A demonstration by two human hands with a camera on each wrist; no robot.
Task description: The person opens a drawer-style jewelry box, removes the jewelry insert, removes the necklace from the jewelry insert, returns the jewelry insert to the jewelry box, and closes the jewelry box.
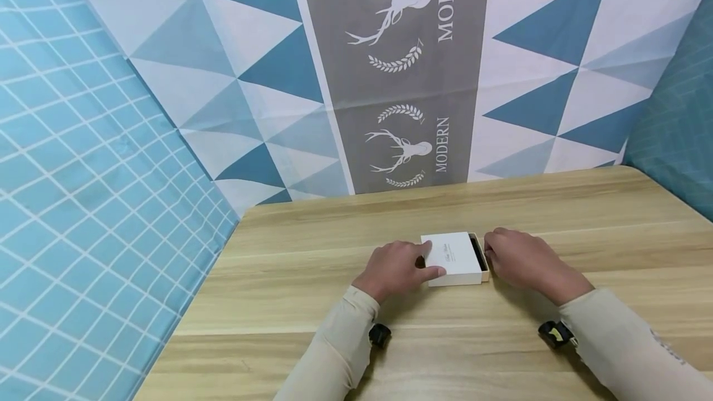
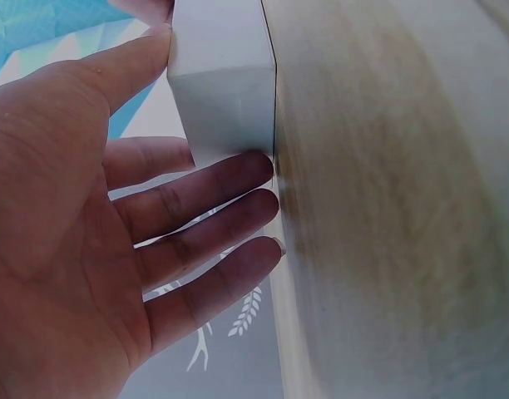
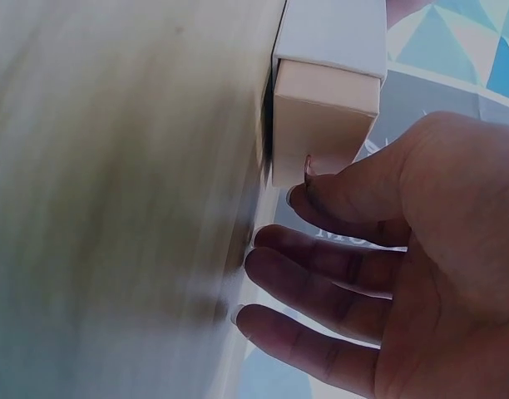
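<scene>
On the wooden table lies a white box sleeve (image 1: 458, 258) with small print on top. Its pale inner drawer (image 3: 325, 125) sticks out a little on the right, showing a dark interior along the gap. My left hand (image 1: 394, 270) grips the sleeve's left part between thumb and index finger, the other fingers spread by its end face. At the opposite end, my right hand (image 1: 520, 258) pinches a small pull tab (image 3: 308, 166) on the drawer front between thumb and forefinger. Its remaining fingers are loosely bent near the tabletop. What the drawer contains cannot be made out.
The wooden table (image 1: 278, 302) spreads around the box on all sides. Behind it hangs a patterned cloth (image 1: 401, 91) with triangles and deer heads. A blue checked sheet (image 1: 83, 172) closes off the left, and a teal cloth (image 1: 676, 116) hangs at the right.
</scene>
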